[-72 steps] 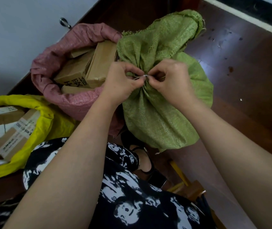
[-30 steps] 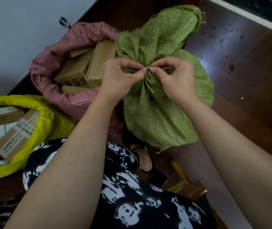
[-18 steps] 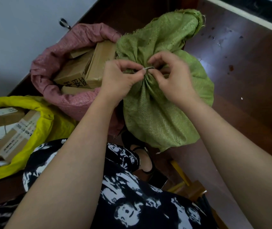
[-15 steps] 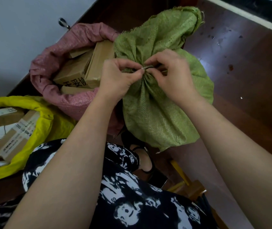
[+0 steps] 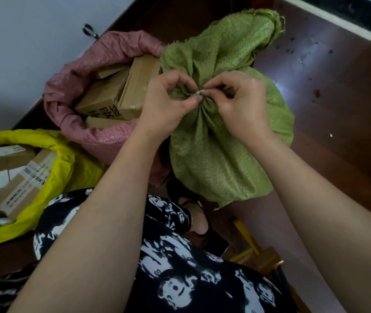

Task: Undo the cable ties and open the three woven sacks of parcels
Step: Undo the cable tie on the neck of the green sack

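Two bare hands meet at the tied neck of a green woven sack (image 5: 220,154). The left hand (image 5: 168,102) and the right hand (image 5: 240,105) both pinch a small pale cable tie (image 5: 199,93). Next to it, a pink woven sack (image 5: 103,138) and a yellow woven sack (image 5: 51,154) stand open, with brown cardboard boxes (image 5: 110,96) inside.

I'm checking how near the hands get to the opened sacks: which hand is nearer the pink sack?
Left hand, beside the pink sack; right hand lies beyond, over the green sack.
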Available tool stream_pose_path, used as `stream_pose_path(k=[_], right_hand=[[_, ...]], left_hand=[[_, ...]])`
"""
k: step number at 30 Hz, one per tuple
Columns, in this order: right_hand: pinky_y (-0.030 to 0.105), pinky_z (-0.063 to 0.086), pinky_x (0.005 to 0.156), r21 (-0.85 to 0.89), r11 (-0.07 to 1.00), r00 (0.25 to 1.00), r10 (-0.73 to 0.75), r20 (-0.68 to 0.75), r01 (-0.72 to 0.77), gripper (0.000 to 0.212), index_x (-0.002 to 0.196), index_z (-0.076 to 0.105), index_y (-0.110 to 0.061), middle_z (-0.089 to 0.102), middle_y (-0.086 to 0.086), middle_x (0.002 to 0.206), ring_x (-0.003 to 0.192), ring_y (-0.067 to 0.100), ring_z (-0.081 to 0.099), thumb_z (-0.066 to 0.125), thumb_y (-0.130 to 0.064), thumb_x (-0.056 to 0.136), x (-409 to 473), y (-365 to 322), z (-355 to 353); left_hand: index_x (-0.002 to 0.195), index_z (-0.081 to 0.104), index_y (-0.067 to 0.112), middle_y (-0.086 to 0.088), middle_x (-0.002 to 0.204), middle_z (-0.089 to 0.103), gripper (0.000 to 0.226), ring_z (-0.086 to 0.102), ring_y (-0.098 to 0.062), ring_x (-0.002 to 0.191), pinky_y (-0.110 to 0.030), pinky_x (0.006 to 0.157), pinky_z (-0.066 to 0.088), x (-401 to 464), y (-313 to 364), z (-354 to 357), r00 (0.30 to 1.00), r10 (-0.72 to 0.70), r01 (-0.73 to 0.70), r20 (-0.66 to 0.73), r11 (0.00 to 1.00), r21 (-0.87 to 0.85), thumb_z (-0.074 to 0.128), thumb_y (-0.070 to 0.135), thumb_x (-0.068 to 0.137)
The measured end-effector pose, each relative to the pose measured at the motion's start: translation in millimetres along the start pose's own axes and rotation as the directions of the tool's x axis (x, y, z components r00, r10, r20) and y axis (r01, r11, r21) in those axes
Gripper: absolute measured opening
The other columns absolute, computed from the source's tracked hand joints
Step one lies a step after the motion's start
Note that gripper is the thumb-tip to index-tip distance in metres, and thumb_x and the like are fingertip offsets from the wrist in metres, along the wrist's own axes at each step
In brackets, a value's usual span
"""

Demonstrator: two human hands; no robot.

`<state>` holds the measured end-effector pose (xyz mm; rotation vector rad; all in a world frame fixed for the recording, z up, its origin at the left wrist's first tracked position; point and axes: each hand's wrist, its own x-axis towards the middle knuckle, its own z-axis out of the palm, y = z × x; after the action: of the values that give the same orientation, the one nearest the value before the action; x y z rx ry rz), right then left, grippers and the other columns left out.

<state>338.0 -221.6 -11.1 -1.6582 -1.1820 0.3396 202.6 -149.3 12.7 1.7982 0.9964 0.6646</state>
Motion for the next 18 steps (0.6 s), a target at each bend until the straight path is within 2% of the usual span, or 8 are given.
stream_pose_path(k=[2,4,9,13,18], right_hand=[[0.015,0.049,0.068,0.048,0.998,0.999,0.047,0.007,-0.048,0.006,0.082,0.076,-0.013,0.067,-0.009,0.075,0.072,0.001,0.062,0.071,-0.013,0.080,0.4,-0.4,0.4],[0.015,0.050,0.067,0.100,0.991,0.996,0.088,0.012,-0.088,0.005,0.082,0.076,-0.013,0.067,-0.011,0.073,0.071,0.000,0.064,0.071,-0.012,0.080,0.2,-0.6,-0.1],[0.014,0.048,0.064,0.175,0.973,0.988,0.150,0.025,-0.152,0.006,0.078,0.074,-0.019,0.066,-0.017,0.072,0.068,-0.002,0.062,0.073,-0.012,0.079,-0.5,-0.8,-0.2],[0.015,0.046,0.063,0.232,0.952,0.979,0.202,0.019,-0.201,0.019,0.072,0.067,-0.030,0.065,-0.016,0.068,0.066,-0.004,0.060,0.073,-0.013,0.079,-1.7,1.2,-0.2],[0.016,0.047,0.064,0.250,0.941,0.971,0.238,-0.004,-0.230,0.023,0.071,0.065,-0.032,0.065,-0.015,0.069,0.066,-0.003,0.061,0.073,-0.012,0.079,-4.0,4.4,-0.2]], left_hand=[[0.076,0.067,0.019,-0.001,0.079,0.066,0.014,0.065,-0.015,0.076,-0.039,0.076,0.055,0.5,-1.4,-0.2,1.000,-0.019,0.019,-0.006,1.000,0.012,0.078,0.011,0.073],[0.076,0.071,0.020,-0.005,0.078,0.070,0.010,0.067,-0.015,0.075,-0.039,0.076,0.057,0.1,-2.1,0.2,0.999,-0.043,0.043,-0.012,0.999,-0.004,0.079,0.014,0.074],[0.080,0.073,0.011,0.005,0.073,0.067,0.007,0.061,0.000,0.069,-0.019,0.069,0.049,1.2,-1.9,1.8,0.999,-0.031,0.031,-0.027,0.999,-0.014,0.078,0.012,0.075],[0.078,0.069,0.012,0.009,0.073,0.063,0.008,0.057,0.007,0.071,-0.012,0.070,0.044,1.4,-1.8,1.1,1.000,0.012,-0.012,-0.010,1.000,0.019,0.076,0.011,0.077],[0.073,0.066,0.020,0.009,0.073,0.062,0.015,0.057,0.004,0.071,-0.015,0.070,0.045,2.4,-3.4,1.6,1.000,0.010,-0.010,-0.009,1.000,0.008,0.075,0.009,0.077]])
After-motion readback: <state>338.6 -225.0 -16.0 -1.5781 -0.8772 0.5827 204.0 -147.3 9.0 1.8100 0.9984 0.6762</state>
